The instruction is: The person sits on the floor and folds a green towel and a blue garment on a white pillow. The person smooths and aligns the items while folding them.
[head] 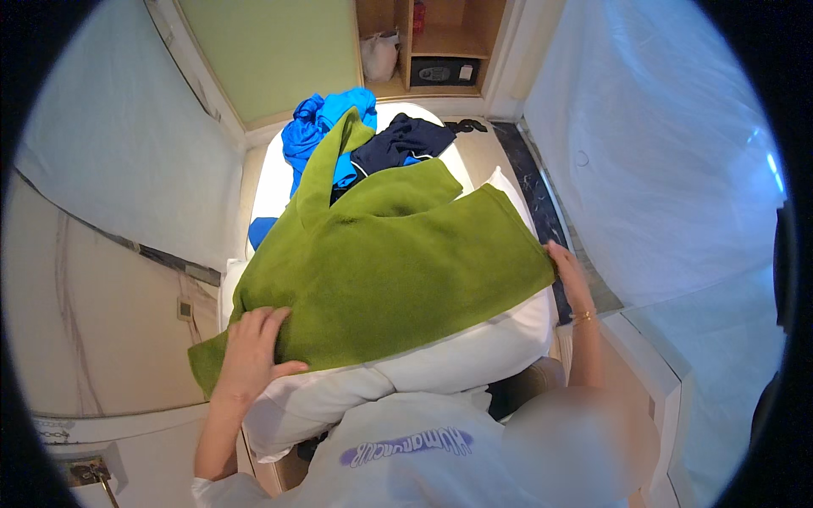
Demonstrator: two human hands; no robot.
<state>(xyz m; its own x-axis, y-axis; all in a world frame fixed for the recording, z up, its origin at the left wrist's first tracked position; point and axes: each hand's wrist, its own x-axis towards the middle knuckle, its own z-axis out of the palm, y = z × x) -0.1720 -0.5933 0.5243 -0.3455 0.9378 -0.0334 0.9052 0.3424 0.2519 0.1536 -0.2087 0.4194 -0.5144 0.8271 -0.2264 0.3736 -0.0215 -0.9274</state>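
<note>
A green fleece-like garment (394, 273) lies spread over white bedding (470, 355) in front of me, one sleeve reaching away towards a pile of clothes. My left hand (254, 346) rests on its near left part, fingers spread, with a flap of green cloth sticking out beyond the wrist. At the right edge of the garment, my right hand (567, 270) has its fingertips at the hem; whether they pinch the cloth is hard to tell. Beyond the garment lie a crumpled bright blue garment (311, 130) and a dark navy garment (403, 143) with white piping.
A wooden cabinet (451, 41) at the far end holds a black safe (443, 72) and a white plastic bag (380, 57). Translucent sheeting hangs on the left (133, 140) and right (635, 152). A black strap-like item (469, 126) lies beyond the navy garment.
</note>
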